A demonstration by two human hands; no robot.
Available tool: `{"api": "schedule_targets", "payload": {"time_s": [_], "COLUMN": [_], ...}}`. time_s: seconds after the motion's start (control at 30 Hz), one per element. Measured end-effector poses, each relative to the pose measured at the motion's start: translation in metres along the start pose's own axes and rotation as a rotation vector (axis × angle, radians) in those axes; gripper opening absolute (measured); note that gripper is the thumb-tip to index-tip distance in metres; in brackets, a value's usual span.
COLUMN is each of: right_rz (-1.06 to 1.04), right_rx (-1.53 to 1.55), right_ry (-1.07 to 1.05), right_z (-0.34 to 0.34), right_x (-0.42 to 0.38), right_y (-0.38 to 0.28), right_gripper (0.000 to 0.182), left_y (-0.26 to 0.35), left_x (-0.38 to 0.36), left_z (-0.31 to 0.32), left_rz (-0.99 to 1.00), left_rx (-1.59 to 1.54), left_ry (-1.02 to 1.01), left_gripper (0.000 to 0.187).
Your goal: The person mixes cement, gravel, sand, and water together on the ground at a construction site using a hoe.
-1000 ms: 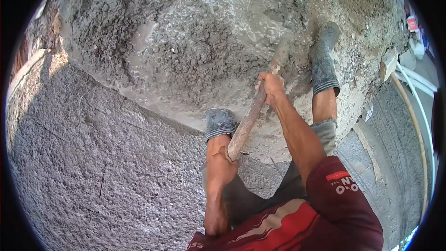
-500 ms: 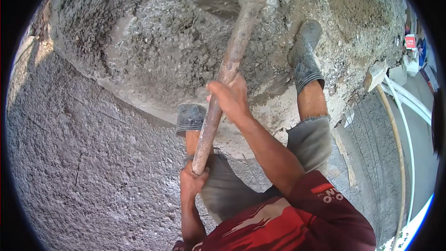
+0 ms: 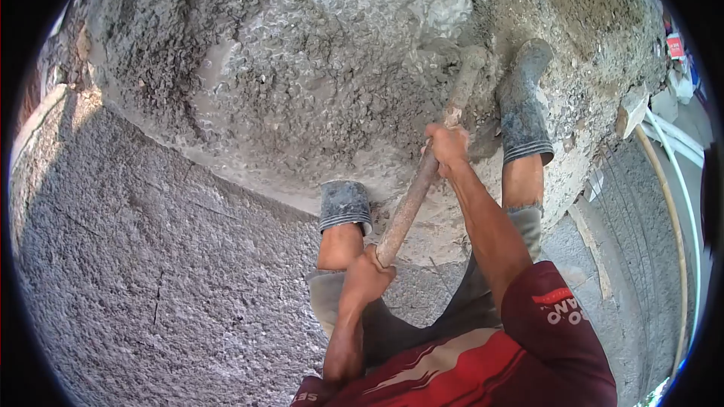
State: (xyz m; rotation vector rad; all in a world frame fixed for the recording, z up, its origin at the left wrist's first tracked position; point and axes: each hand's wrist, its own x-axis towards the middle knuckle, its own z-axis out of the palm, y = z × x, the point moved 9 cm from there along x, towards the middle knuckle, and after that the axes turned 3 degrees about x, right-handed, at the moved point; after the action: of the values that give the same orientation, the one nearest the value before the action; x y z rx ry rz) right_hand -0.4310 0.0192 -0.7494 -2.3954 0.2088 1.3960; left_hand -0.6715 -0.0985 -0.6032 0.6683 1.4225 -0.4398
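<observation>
A long wooden tool handle (image 3: 422,181), caked with cement, runs from near my waist up into a pile of wet concrete mix (image 3: 324,75). My left hand (image 3: 369,271) grips the handle's near end. My right hand (image 3: 447,143) grips it higher up, close to the pile. The tool's head is buried in the grey mix near my right boot (image 3: 524,109). My left boot (image 3: 343,205) stands at the pile's edge.
Rough grey concrete ground (image 3: 151,271) spreads to the left and below. White pipes (image 3: 682,151) and a thin pole (image 3: 671,226) lie at the right edge, beside a small block (image 3: 632,109) and some clutter at the far right.
Half a second ago the tool was lifted with its flat blade visible above the pile; it has now swung down to the right and the blade is sunk in the mix.
</observation>
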Motion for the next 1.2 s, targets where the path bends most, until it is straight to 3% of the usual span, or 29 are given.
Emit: {"api": "schedule_targets", "payload": {"time_s": [0.1,0.2,0.3,0.37,0.43,0.5,0.57,0.67,0.73,0.8,0.87,0.93,1.07,1.13,1.2], "right_rz": [0.134,0.272,0.248,0.224,-0.053,-0.156,-0.176,-0.446,-0.471,-0.492,-0.361,-0.28,-0.093,-0.031,0.0], "right_rx": [0.116,0.208,0.114,0.057,-0.047,-0.035,0.02,-0.019,-0.091,-0.095,-0.24,-0.173,-0.12,-0.122,-0.085], "right_ry": [-0.053,-0.133,-0.315,-0.358,-0.469,-0.517,-0.538,-0.485,-0.382,-0.357,-0.313,-0.269,-0.27,-0.302,-0.335], "right_z": [0.04,0.085,0.125,0.13,0.132,0.118,0.102,0.1,0.098,0.104,0.11,0.113,0.119,0.126,0.133], "right_x": [-0.041,-0.103,-0.143,-0.153,-0.161,-0.148,-0.136,-0.063,-0.004,0.039,0.063,0.056,-0.011,-0.049,-0.081], "right_y": [0.046,0.073,0.105,0.115,0.089,0.043,-0.053,-0.177,-0.231,-0.25,-0.225,-0.178,-0.083,-0.027,0.02], "right_gripper": [0.021,0.021,0.021,0.023,0.028,0.028,0.03,0.03,0.027,0.026,0.026,0.023,0.019,0.022,0.02], "left_y": [-0.004,-0.042,-0.068,-0.082,-0.097,-0.069,-0.02,0.069,0.134,0.157,0.153,0.108,0.025,-0.012,-0.05], "left_x": [-0.051,-0.099,-0.148,-0.168,-0.167,-0.145,-0.09,0.025,0.082,0.105,0.111,0.093,0.017,-0.032,-0.069], "left_z": [-0.077,-0.126,-0.135,-0.121,-0.092,-0.072,-0.057,-0.038,-0.035,-0.025,-0.025,-0.043,-0.068,-0.076,-0.072], "left_rz": [-0.017,-0.171,-0.246,-0.41,-0.471,-0.262,-0.239,0.12,0.164,0.156,0.206,0.139,0.037,-0.129,-0.158], "left_rx": [0.21,0.29,0.154,0.03,-0.027,0.012,-0.141,-0.354,-0.394,-0.452,-0.447,-0.371,-0.119,-0.162,-0.178], "left_ry": [0.083,0.11,0.219,0.248,0.248,0.337,0.311,0.283,0.19,0.133,0.195,0.198,0.193,0.199,0.184], "left_gripper": [0.038,0.038,0.033,0.031,0.03,0.029,0.03,0.03,0.034,0.037,0.037,0.039,0.041,0.039,0.039]}}
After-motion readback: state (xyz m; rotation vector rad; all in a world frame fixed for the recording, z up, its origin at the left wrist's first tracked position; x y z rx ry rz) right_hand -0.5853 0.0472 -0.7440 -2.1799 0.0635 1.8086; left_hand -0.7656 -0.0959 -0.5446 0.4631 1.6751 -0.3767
